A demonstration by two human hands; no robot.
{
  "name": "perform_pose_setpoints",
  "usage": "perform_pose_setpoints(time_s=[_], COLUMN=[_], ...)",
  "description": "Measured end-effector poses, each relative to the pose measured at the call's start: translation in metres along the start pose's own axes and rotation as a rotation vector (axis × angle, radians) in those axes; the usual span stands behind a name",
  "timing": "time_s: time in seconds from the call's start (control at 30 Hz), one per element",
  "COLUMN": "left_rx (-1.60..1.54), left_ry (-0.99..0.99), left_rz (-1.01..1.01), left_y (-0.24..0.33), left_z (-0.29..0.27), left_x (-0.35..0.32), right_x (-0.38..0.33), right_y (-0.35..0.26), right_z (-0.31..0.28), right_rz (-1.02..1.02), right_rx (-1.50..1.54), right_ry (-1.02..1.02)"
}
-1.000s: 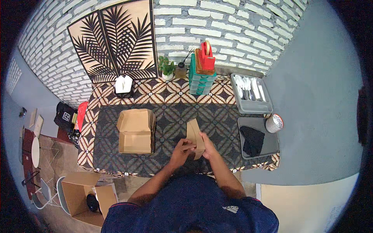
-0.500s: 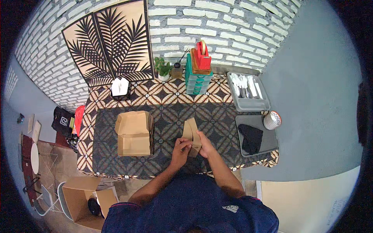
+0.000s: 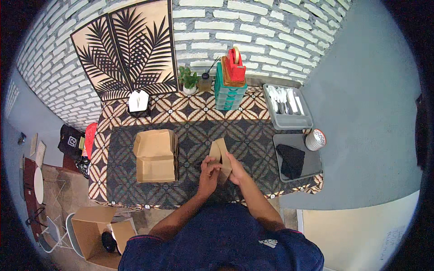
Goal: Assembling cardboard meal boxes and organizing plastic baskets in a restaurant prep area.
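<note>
A flat brown cardboard piece (image 3: 219, 152), partly folded, stands upright over the middle of the patterned table (image 3: 253, 131). My left hand (image 3: 208, 172) grips its lower left side and my right hand (image 3: 235, 169) holds its right side. An open brown cardboard box (image 3: 155, 155) lies on the table to the left, apart from both hands.
A grey tray of cutlery (image 3: 286, 106) and a grey tray with a black cloth (image 3: 296, 158) sit at the right, a striped cup (image 3: 316, 139) between them. Teal drawers with a red tape dispenser (image 3: 231, 79) stand at the back. A larger carton (image 3: 92, 232) is on the floor.
Both hands have shifted slightly and turned the cardboard piece, which now stands more upright. The open box has not moved.
</note>
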State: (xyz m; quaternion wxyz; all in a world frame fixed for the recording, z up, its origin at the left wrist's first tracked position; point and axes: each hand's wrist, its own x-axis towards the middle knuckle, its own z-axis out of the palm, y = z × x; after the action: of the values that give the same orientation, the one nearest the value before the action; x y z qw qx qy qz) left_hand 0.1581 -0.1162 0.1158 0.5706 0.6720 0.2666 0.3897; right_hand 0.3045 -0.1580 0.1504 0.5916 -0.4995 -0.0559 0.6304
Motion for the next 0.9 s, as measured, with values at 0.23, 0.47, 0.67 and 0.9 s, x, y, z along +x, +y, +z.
perform_pose_setpoints(time_s=[0.23, 0.47, 0.67, 0.9], left_rx=[0.029, -0.070, 0.082, 0.100], left_ry=[-0.117, -0.182, -0.029, -0.128], left_rz=[0.023, 0.033, 0.049, 0.160], left_y=[-0.001, 0.006, 0.023, 0.031], left_z=[-0.002, -0.010, -0.025, -0.024], left_x=[-0.003, 0.006, 0.028, 0.038], right_x=[-0.010, 0.014, -0.019, -0.054], right_y=[0.001, 0.009, 0.007, -0.031], right_z=[0.018, -0.017, 0.001, 0.002], right_rz=[-0.113, -0.065, -0.740, -0.574], right_rx=[-0.008, 0.066, -0.945, -1.171], right_ry=[0.071, -0.048, 0.039, -0.099])
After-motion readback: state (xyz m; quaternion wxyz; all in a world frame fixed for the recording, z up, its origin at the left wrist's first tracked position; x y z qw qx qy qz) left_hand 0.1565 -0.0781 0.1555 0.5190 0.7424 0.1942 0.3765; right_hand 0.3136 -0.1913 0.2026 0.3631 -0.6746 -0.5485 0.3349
